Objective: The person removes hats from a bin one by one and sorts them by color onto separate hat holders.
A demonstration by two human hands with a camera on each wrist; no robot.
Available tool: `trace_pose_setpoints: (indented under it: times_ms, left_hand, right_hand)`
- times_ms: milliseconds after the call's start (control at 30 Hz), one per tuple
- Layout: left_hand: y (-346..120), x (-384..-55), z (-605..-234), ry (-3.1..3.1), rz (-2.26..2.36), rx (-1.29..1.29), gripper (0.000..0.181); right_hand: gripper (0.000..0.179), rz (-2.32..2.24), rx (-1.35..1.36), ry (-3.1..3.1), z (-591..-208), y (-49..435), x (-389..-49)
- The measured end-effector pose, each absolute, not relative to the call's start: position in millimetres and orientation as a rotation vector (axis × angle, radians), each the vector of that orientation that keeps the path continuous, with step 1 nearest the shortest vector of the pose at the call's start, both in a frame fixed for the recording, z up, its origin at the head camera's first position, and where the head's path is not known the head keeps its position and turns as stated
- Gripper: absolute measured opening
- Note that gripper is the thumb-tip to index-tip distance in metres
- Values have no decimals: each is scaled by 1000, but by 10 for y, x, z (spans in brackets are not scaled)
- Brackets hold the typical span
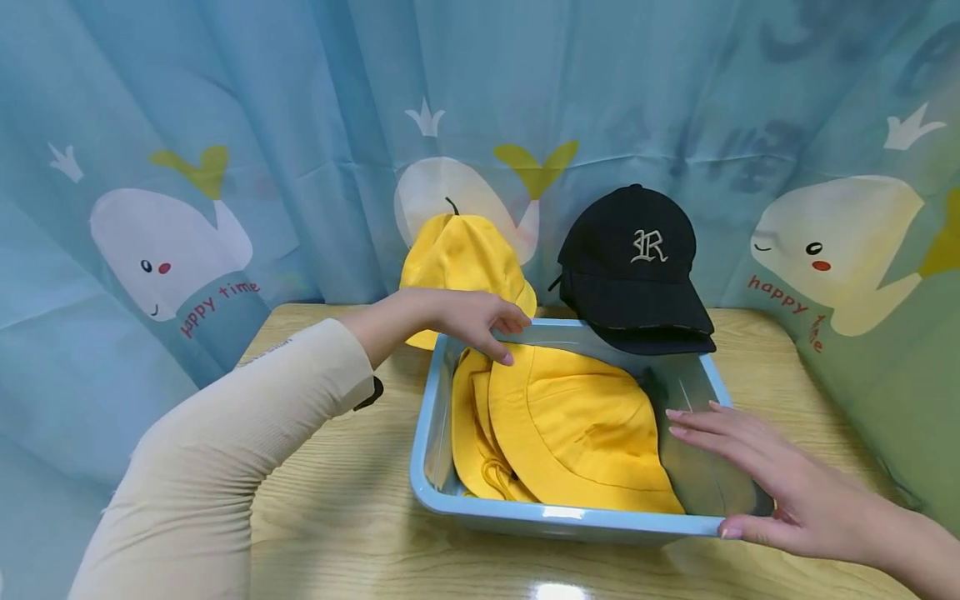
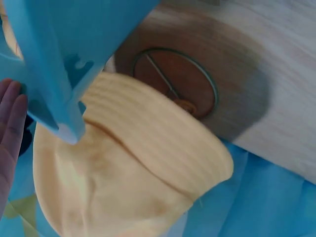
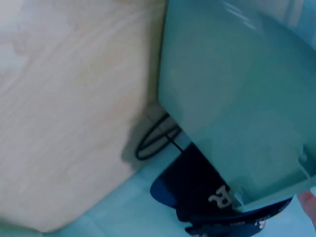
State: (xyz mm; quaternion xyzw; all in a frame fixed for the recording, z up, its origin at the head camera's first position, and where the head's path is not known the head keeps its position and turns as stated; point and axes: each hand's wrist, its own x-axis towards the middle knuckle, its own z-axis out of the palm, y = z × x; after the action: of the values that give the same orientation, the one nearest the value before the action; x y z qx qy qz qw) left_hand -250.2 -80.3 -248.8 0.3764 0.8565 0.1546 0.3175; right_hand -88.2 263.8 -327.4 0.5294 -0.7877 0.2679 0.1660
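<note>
A light-blue plastic bin stands on the table with yellow cloth hats lying inside, their brims overlapping at the left. My left hand is at the bin's back left corner, in front of another yellow hat. In the left wrist view its straight fingers lie close to the bin wall; whether they touch is unclear. My right hand is at the front right corner, thumb at the rim and fingers stretched above the bin's right side. Neither hand holds a hat.
Behind the bin, a black cap with a white letter R overlaps the back rim. Wire rings, one under the yellow hat and one under the cap, rest on the wooden table. A blue whale-print curtain hangs behind.
</note>
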Motion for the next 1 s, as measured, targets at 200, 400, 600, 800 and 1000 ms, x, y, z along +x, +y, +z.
trace_pose_setpoints:
  times_ms: [200, 400, 600, 800, 1000]
  left_hand:
    - [-737, -2485, -2585, 2262, 384, 903, 69]
    - [-642, -2463, -2632, 2319, 316, 864, 70]
    - [-585, -2430, -2680, 2297, 171, 1029, 40]
    - [-604, -2374, -2793, 2245, 202, 1029, 39]
    - [-596, -2287, -2831, 2208, 232, 1043, 58]
  right_hand:
    - [72, 689, 1509, -2206, -3352, 2577, -821]
    - [72, 645, 1533, -2145, -3413, 2545, -831]
    - [72, 534, 1485, -2190, -3478, 2552, -823]
    - [71, 469, 1454, -2217, -3520, 2566, -818]
    - [71, 447, 1438, -2230, -3538, 2572, -819]
